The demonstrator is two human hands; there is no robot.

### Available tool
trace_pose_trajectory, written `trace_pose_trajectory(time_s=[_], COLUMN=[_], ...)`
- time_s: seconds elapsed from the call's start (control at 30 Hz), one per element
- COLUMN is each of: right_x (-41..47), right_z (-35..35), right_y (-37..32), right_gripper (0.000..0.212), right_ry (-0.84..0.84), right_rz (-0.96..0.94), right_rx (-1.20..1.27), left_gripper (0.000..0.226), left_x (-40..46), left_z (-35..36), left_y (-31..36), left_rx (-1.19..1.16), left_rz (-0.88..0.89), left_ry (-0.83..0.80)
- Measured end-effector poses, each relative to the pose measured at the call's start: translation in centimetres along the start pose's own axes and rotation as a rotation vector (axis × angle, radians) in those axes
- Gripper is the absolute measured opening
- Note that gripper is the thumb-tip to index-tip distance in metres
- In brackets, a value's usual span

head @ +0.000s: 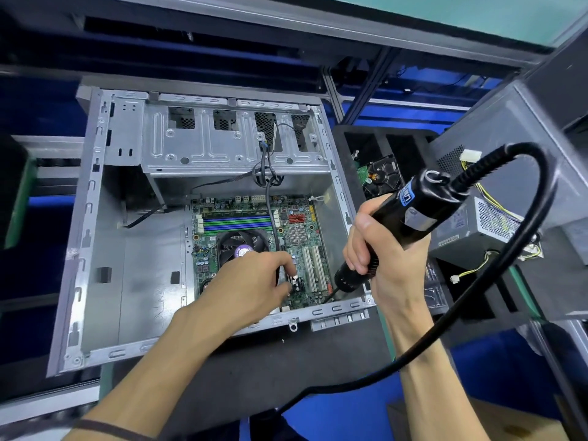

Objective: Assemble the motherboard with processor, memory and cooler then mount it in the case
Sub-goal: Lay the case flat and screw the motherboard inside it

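Both our hands work inside the open computer case (95, 198), which lies on its side on the dark tabletop (254, 370). Our left hand (251, 281) reaches over the motherboard (299, 237), its fingertips (291, 261) curled down near the black slot beside the white expansion slots (313, 268); they seem to pinch something small there, perhaps a screw, though we cannot tell for certain. Our right hand (378, 249) grips the black electric screwdriver (397, 224) firmly, its bit angled down toward the board's near right corner, with the thick cable (541, 198) looping away behind. The motherboard already sits in the case with the cooler fan (241, 245) mounted and green and blue memory slots (237, 222) just beyond it, so we judge that the mounting step is in hand: fastening the board to the case. Next we need to seat a screw squarely in a mounting hole, bring the bit onto its head, and keep the loose front-panel wires (270, 186) out of the way. A blue label (409, 194) wraps the screwdriver body, but its white lettering is too blurred for us to read, as is the print on the power supply (486, 221) at right.
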State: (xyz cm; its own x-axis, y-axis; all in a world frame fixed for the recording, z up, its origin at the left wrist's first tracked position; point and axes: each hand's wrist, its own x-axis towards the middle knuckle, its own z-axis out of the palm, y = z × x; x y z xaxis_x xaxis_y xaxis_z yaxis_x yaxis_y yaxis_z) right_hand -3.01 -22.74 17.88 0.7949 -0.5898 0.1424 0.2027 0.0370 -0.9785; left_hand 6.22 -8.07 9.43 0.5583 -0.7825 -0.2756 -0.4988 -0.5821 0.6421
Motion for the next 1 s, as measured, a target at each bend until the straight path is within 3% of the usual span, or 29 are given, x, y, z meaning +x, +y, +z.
trace_pose_trajectory(time_s=[0.2, 0.47, 0.7, 1.0], right_x=[-0.6, -0.4, -0.1, -0.4], right_z=[-0.3, -0.6, -0.7, -1.9], right_y=[-0.7, -3.2, -5.7, -8.0], right_gripper=[0.003, 0.01, 0.017, 0.011], right_ry=[-0.008, 0.054, 0.147, 0.125], right_rz=[-0.045, -0.133, -0.229, -0.352], right_rx=[0.087, 0.234, 0.344, 0.45], left_gripper=[0.008, 0.008, 0.009, 0.01], left_x=[-0.3, -1.2, -2.8, -4.7], left_z=[-0.4, -1.4, -2.2, -2.1], left_y=[0.3, 0.6, 1.1, 4.7], left_rx=[0.046, 0.04, 0.028, 0.05], left_rz=[0.024, 0.074, 0.041, -0.035], left_ry=[0.033, 0.099, 0.163, 0.233])
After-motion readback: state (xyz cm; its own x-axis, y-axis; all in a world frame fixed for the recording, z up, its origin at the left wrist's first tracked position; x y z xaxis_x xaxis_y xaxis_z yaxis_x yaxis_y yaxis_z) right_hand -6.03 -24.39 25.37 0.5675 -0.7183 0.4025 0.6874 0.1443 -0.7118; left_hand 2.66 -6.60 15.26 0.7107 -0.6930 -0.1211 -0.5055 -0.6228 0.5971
